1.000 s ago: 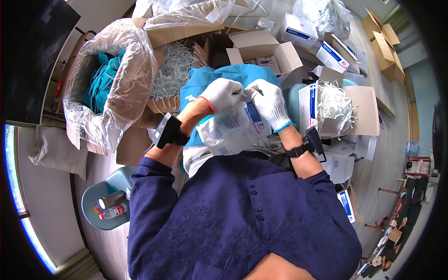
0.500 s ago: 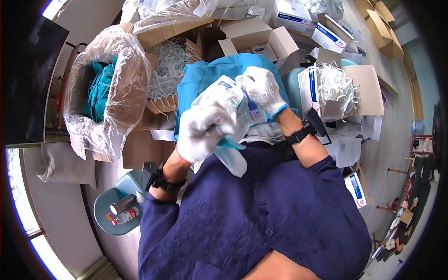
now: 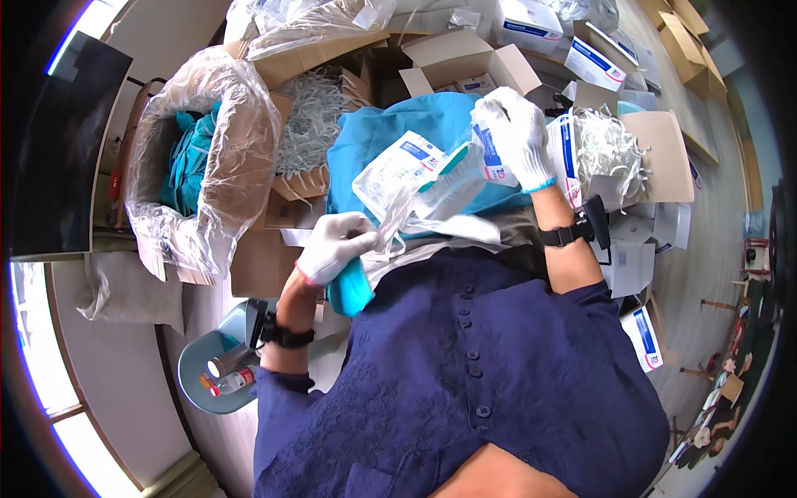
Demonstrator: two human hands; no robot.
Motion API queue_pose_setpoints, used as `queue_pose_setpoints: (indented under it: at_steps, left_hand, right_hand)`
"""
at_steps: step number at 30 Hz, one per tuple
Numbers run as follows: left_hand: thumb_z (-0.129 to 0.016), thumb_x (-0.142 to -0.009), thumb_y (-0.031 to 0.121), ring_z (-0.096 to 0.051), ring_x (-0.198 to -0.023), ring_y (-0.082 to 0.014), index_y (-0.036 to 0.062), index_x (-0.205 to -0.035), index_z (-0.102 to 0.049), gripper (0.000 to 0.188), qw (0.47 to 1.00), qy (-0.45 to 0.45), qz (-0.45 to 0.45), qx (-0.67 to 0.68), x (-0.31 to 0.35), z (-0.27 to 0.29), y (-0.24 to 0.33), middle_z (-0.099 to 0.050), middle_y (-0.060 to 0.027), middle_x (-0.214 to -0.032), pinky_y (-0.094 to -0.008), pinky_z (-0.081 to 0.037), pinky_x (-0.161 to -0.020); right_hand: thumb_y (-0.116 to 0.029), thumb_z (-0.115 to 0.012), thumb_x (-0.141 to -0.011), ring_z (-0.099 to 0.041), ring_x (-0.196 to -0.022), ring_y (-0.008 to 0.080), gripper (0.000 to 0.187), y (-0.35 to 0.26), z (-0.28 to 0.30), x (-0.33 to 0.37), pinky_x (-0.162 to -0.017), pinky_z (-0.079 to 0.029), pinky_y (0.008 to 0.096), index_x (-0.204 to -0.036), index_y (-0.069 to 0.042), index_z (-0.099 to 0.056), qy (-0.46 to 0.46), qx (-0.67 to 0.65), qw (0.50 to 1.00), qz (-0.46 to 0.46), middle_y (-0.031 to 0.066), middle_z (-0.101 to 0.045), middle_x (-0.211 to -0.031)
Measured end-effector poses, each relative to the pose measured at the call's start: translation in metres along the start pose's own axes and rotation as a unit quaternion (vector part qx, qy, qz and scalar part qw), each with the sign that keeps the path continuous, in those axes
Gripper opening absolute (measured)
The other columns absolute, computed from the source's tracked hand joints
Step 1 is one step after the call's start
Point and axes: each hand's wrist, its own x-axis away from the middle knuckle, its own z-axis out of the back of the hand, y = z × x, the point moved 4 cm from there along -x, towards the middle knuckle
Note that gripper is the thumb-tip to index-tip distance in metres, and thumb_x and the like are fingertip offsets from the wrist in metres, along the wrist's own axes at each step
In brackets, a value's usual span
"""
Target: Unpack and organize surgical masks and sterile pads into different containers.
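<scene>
My left hand (image 3: pixel 339 247), in a white knit glove, is closed with fingers pinched together. Thin whitish strips (image 3: pixel 398 217) run from its fingertips toward the lap, and a folded teal piece (image 3: pixel 351 289) hangs below its palm. My right hand (image 3: pixel 516 137), gloved too, grips a white-and-blue printed packet (image 3: pixel 494 158) by its upper part. Between the hands, a clear plastic packet with a blue-and-white label (image 3: pixel 398 174) lies over blue cloth (image 3: pixel 365 133). A teal-edged clear sheet (image 3: pixel 452 187) spreads beside it; where it joins the packets is unclear.
To the left stands a plastic-lined carton (image 3: pixel 237 158) with teal bundles (image 3: pixel 193 153) in it. A box of white strips (image 3: pixel 606 149) is on the right, another carton of strips (image 3: pixel 311 116) behind. A teal stool (image 3: pixel 195 365) carries bottles. An open carton (image 3: pixel 465 54) stands ahead.
My hands have drawn apart: the left down and leftward with the teal piece, the right up and rightward with the white-and-blue packet. The labelled packet and teal-edged sheet now show between them.
</scene>
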Motion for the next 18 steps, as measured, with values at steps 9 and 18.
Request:
queue_pose_setpoints:
  at_steps: [9, 18]
  left_hand:
    - [-0.077, -0.073, 0.023, -0.066, -0.084, -0.0304, 0.0081, -0.093, -0.072, 0.025, 0.931, 0.151, -0.093, -0.318, -0.045, 0.001, 0.052, -0.064, -0.0115, -0.090, -0.0375, -0.051, -0.076]
    - [-0.076, -0.077, 0.018, -0.063, -0.075, -0.0270, 0.0041, -0.092, -0.070, 0.022, 0.957, 0.101, -0.150, -0.226, -0.100, -0.030, 0.039, -0.065, -0.0129, -0.086, -0.0351, -0.050, -0.070]
  right_hand:
    - [-0.014, -0.062, -0.089, -0.067, -0.077, 0.0332, 0.010, -0.026, -0.019, 0.018, -0.067, -0.053, 0.0363, -0.092, -0.006, -0.068, -0.069, 0.028, 0.992, 0.106, 0.0140, -0.069, -0.084]
    - [-0.019, -0.064, -0.090, -0.066, -0.074, 0.0353, 0.012, -0.035, -0.021, 0.027, -0.063, -0.052, 0.0380, -0.091, -0.007, -0.066, -0.054, 0.047, 0.986, 0.154, 0.0136, -0.067, -0.083]
